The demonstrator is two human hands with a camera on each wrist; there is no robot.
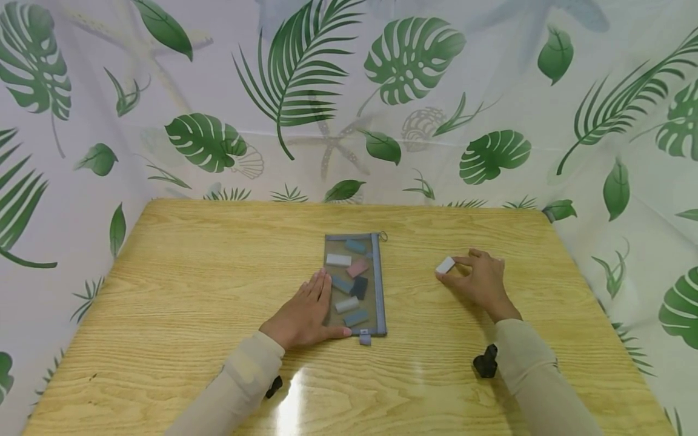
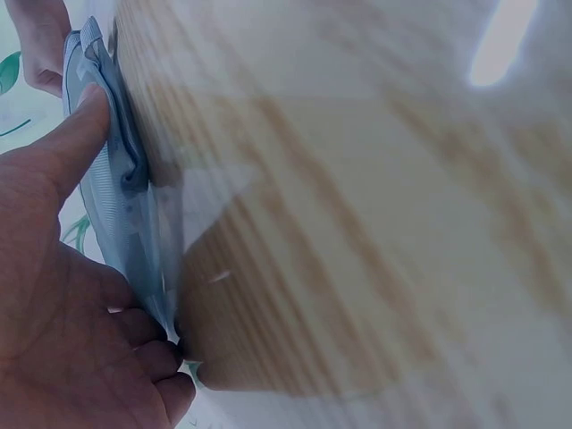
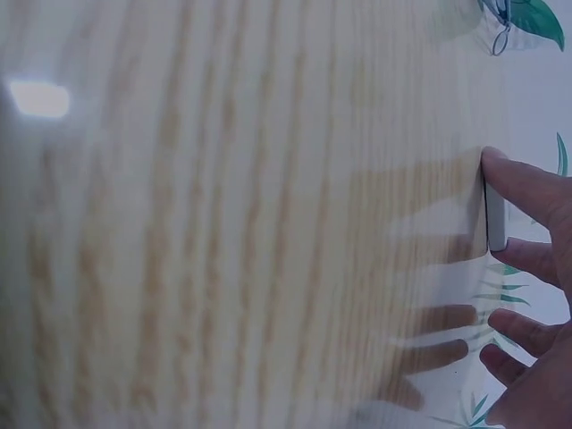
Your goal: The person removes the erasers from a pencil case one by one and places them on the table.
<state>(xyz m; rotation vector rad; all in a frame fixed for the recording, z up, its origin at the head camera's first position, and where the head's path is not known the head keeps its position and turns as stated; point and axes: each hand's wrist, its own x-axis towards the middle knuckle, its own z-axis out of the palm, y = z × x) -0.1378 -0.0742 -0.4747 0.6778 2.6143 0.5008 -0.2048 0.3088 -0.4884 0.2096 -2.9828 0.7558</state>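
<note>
We had the left hand (image 1: pixel 303 315) flat on the mesh zipper pouch (image 1: pixel 355 284), fingers straight, pressing its left edge and bottom corner down onto the table (image 1: pixel 207 272). The right hand (image 1: pixel 481 280) pinched a white eraser (image 1: pixel 445 265) between thumb and fingertips, low over the table and well right of the pouch. In the right wrist view the eraser (image 3: pixel 494 214) sat edge-on between thumb (image 3: pixel 527 183) and a finger.

Inside the pouch: several small blocks in white, pink, blue and dark grey. The zipper ran along the right long side, with the pull tab (image 1: pixel 365 340) at the near end, just off the bottom corner. We couldn't tell from the head view how far the zip stood open.

Our read on doing it well: keep the left palm pinning the pouch so it didn't slide on the glossy wood, bring the eraser in from the right along the zip side, and lead with its narrow end. The pinch looked light, so a slip was the risk.
</note>
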